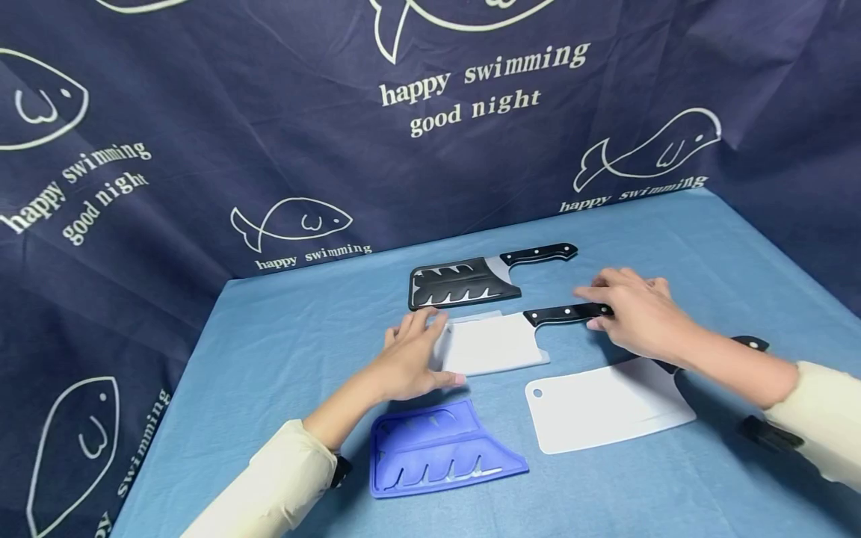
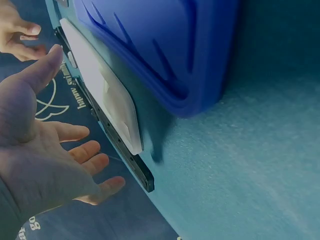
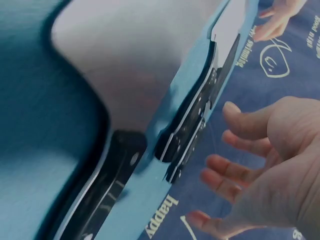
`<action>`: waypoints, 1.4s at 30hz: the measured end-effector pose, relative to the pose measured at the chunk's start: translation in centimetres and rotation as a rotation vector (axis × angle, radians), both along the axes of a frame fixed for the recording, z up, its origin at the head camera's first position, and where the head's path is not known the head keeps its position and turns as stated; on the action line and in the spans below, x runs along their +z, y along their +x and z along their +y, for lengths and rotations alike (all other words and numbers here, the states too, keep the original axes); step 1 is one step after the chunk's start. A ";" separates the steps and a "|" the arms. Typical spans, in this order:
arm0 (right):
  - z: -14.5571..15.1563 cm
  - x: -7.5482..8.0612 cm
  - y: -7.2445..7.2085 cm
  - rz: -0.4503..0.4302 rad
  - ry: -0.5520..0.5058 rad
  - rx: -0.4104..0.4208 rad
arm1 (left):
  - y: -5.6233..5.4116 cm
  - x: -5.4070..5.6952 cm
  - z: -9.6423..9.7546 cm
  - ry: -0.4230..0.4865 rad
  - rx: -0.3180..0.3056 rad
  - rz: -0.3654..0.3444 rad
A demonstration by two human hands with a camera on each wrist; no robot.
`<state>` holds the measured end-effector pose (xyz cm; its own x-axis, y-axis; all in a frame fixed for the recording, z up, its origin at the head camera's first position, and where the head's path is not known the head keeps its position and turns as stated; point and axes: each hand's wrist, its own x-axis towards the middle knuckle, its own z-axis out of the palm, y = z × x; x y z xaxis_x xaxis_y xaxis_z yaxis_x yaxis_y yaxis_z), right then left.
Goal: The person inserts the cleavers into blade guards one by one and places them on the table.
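Observation:
A cleaver (image 1: 494, 344) with a pale blade and black riveted handle lies in the middle of the table, a translucent whitish cover showing along its blade's edges. My left hand (image 1: 410, 359) hovers at the blade's far-left end, thumb and fingers spread; the left wrist view shows them apart from the white blade cover (image 2: 117, 110). Over the black handle (image 1: 561, 314) is my right hand (image 1: 639, 314), its fingers loosely bent. In the right wrist view nothing lies between the right hand's fingers (image 3: 232, 170), and the handles stand apart from them.
Behind lies another cleaver in a black blade guard (image 1: 464, 288). A bare wide cleaver (image 1: 605, 407) lies at front right, its handle partly hidden under my right forearm. A blue blade guard (image 1: 437, 448) sits at front left. Dark printed cloth (image 1: 471, 179) hangs behind the blue table (image 1: 303, 314).

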<state>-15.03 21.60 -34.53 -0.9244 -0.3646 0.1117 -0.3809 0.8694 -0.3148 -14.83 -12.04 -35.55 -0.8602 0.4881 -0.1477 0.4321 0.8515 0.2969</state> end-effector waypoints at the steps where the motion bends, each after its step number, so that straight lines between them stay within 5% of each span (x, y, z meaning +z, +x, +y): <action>1: 0.3 0.0 0.2 0.005 -0.002 0.009 | 0.2 0.0 -0.1 0.010 -0.010 0.009; 8: 2.4 -0.8 1.7 0.005 -0.045 0.044 | 1.8 -0.1 -1.4 0.096 -0.076 0.053; 17: 4.6 -1.5 3.1 0.021 -0.046 0.021 | 3.8 -0.1 -2.5 0.131 -0.067 0.068; 35: 9.2 -2.3 4.7 -0.095 0.115 -0.012 | 9.3 -0.8 -3.1 -0.039 0.009 -0.043; 42: 9.9 -3.3 4.9 -0.089 0.147 -0.019 | 10.3 -1.3 -2.9 -0.093 -0.006 -0.031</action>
<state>-10.17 31.46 -37.84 -0.9354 -0.3529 -0.0243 -0.3397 0.9154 -0.2159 -4.50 -14.95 -36.80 -0.8518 0.4757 -0.2193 0.4287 0.8737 0.2298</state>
